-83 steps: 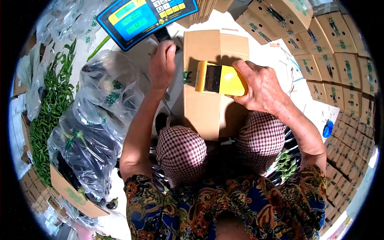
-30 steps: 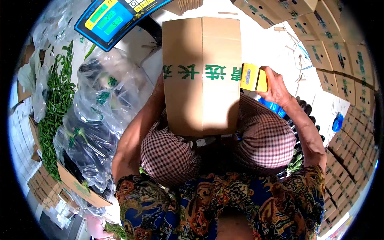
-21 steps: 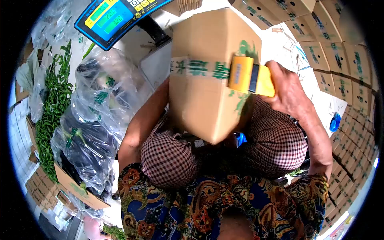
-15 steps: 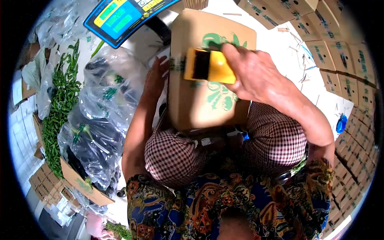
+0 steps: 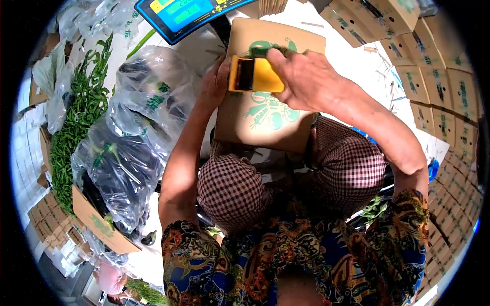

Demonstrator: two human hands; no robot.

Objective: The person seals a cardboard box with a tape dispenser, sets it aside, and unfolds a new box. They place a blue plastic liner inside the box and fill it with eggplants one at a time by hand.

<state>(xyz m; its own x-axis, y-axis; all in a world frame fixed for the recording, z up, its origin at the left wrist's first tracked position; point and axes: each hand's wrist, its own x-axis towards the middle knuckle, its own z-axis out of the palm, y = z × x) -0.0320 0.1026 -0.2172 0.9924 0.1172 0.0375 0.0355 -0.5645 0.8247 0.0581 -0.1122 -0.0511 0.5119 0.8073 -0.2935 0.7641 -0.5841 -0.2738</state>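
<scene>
Boxy yellow plastic dispenser [image 5: 253, 75] on cardboard [image 5: 265, 115]

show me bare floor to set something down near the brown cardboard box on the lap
Bare white floor lies, lightly littered, between the brown cardboard box and the stacked printed cartons. A small strip shows beside the left elbow. Crowded: clear plastic bags of vegetables and loose green peppers fill the left; a yellow tape dispenser occupies the box top.

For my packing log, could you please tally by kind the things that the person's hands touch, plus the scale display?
cardboard box, left hand on its edge: 1
yellow tape dispenser, in the right hand: 1
scale display: 1
Total: 3
</scene>
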